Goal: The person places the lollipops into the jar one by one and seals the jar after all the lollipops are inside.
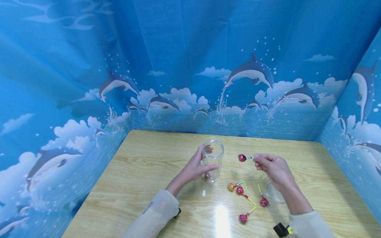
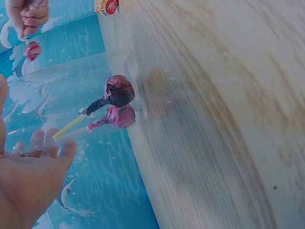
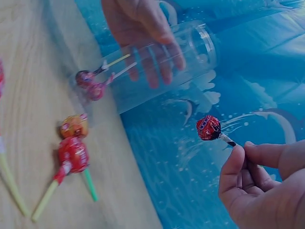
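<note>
Backdrop: blue curtain printed with dolphins (image 1: 184,39), hung behind and at both sides. Pale wood-grain table (image 1: 143,158) below; its far edge is met by the curtain. Clear plastic cylindrical jar (image 1: 216,159) appears to stand upright on it, mouth up, toward the far edge. Jar's side is held by the left hand (image 1: 197,167), spread wide, thumb and fingers on opposite sides. By the right hand (image 1: 276,171), narrowed to a thumb-and-finger pinch, a red-wrapped round lollipop (image 1: 242,158) is held by its stick, head toward the jar but apart from it. Clear round disc (image 1: 271,194), maybe a lid, is partly hidden by the right forearm.

Inside the jar, seen from the left wrist: dark-wrapped lollipop (image 2: 119,90) and pink-wrapped lollipop (image 2: 121,117), heads at the base, sticks up.

Judgement: stick best pinched near its end, head tipped down and centred over the mouth, lowered rather than dropped; jar best steadied without squeezing.

Edges: rim could be clipped by head or knuckles. A gap is left between held lollipop and rim, so a short sideways path is allowed. Four loose lollipops, including an orange-wrapped one (image 1: 231,187), lie nearer the wearer; low sweeps there are best avoided.
</note>
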